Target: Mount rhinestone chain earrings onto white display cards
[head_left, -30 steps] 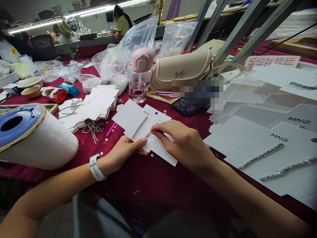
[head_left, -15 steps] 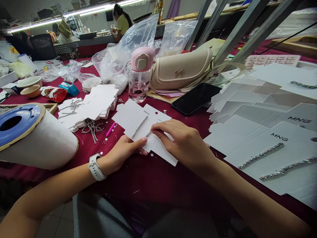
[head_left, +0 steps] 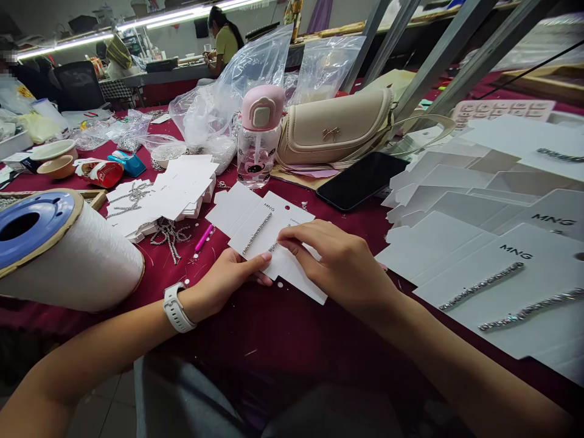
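Observation:
A white MNG card lies on the dark red tablecloth with one rhinestone strip fixed to it. My left hand pinches the card's near corner between thumb and fingers. My right hand rests on the card's right side, fingers curled, fingertips pressing a second rhinestone strip against it. A white watch is on my left wrist.
A big white thread spool lies left. Stacked blank cards and loose rhinestone strips sit behind. Finished cards spread right. A pink bottle, beige bag, black phone and plastic bags stand farther back. A person works far behind.
The phone's screen went dark after the earliest frame. My hands and the card have barely moved.

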### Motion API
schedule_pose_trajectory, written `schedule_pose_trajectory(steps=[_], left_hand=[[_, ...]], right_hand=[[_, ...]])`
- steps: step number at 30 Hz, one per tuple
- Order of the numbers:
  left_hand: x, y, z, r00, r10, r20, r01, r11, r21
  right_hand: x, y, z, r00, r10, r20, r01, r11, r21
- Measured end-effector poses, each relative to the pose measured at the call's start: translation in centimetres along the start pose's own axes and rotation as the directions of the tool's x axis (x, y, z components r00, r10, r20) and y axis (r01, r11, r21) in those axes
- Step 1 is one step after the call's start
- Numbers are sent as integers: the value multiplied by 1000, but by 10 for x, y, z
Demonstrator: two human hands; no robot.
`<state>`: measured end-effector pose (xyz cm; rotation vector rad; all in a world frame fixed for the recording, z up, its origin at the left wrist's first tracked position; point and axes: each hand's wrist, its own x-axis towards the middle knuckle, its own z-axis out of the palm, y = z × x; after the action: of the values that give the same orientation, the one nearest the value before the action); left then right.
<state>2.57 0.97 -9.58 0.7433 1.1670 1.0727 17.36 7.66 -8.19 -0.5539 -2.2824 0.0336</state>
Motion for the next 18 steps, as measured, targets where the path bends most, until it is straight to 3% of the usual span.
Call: schedule_pose_trajectory(steps=[18], left_hand=[[0, 2, 1, 1000, 12, 5, -12, 999, -45]], right_hand=[[-1, 0, 2, 1000, -23, 5, 23, 999, -27]])
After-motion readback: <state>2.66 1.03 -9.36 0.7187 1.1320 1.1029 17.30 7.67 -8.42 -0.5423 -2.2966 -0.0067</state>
